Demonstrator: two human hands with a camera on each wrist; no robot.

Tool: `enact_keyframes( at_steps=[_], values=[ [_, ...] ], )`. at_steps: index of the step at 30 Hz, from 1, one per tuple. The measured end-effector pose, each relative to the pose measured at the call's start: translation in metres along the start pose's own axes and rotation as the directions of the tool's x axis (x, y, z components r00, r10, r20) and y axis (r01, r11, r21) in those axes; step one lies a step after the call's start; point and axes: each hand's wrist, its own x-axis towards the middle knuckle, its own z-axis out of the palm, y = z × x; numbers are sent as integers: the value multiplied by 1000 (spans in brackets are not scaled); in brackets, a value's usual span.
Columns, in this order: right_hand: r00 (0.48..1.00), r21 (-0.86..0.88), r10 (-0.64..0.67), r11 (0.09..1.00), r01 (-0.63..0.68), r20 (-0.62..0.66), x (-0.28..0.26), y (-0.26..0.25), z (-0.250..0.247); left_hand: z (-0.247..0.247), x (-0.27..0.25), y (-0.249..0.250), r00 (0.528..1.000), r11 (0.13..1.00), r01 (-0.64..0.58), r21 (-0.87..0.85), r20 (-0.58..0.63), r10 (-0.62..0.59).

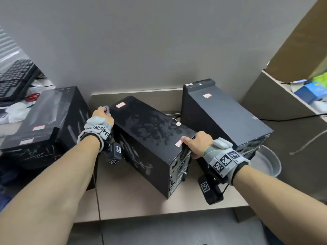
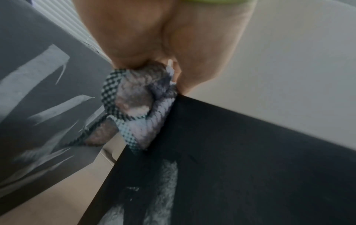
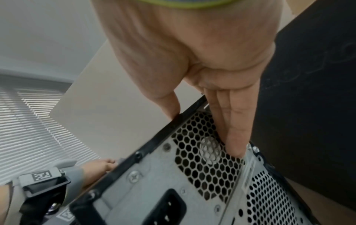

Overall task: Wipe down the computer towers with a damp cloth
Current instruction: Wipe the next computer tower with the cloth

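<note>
Middle tower (image 1: 150, 135), squeezed between left tower (image 1: 53, 112) and right tower (image 1: 224, 117), I'm gripping with right hand (image 1: 198, 144), left hand (image 1: 100, 117) clutching cloth (image 1: 106, 109).

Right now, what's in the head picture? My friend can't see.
The left hand holds a cloth on the far corner of the middle computer tower, whose top looks blotchy and damp. The right hand grips its back edge.

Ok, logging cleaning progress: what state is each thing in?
middle tower: upright, top patchy wet.
cloth: bunched in left hand, at middle tower's far corner.
right hand: grips middle tower's rear edge.
left tower: scuffed side, untouched.
right tower: upright, top looks dry.
basin: partly hidden, contents unseen.
</note>
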Motion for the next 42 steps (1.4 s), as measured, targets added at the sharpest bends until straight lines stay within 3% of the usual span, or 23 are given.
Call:
enact_keyframes(
  at_steps=[13,17,22,30,36,42],
  values=[
    [996,262,73,961,-84,54,23,-10,-6,0,25,5,972,946,236,-223,63,-228],
    [997,306,71,949,-74,19,36,-18,-14,1,20,1,961,952,276,-135,56,-271],
    [998,276,66,959,-69,20,54,-28,-22,8,31,-10,949,949,303,87,69,-309],
    [999,152,-11,988,5,38,79,-28,-26,7,18,-13,911,910,407,-75,109,-399],
    [996,13,-39,999,38,78,95,-40,-36,-4,-20,-16,890,883,448,-140,-25,-456],
    [986,-64,-113,991,121,120,111,-62,-36,-17,-72,-13,816,823,563,-78,-100,-569]
  ],
)
